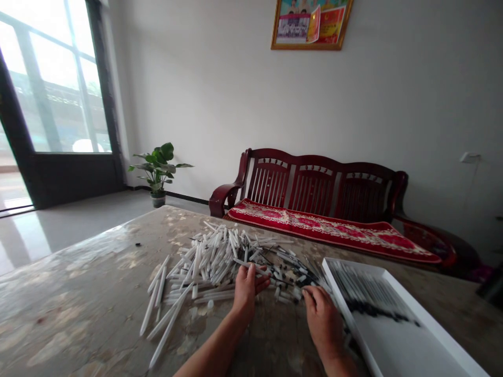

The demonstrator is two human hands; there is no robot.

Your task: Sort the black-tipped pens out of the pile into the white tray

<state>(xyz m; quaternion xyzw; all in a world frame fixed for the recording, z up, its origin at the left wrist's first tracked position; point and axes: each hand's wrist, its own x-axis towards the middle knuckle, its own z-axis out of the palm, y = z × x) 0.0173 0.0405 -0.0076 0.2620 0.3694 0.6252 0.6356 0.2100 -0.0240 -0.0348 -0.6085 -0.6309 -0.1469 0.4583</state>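
My left hand (247, 288) is at the right edge of a heap of white pen barrels (214, 256), palm turned up. A slim whitish pen barrel (251, 265) lies across its fingers, with the thumb over it. My right hand (321, 314) is closed, thumb and fingertips together, beside scattered small black and white pen parts (288, 280). Whatever sits in that pinch is too small to make out. Just right of it stands a shallow white box (387, 348), where a row of assembled-looking pens (369, 288) with black sections lies side by side.
Everything lies on a table with a patterned cover (94, 303). Several loose barrels stick out from the heap's left side. A small black piece (138, 244) lies far left. Behind the table are a dark red wooden bench (314, 180) and a potted plant (157, 167).
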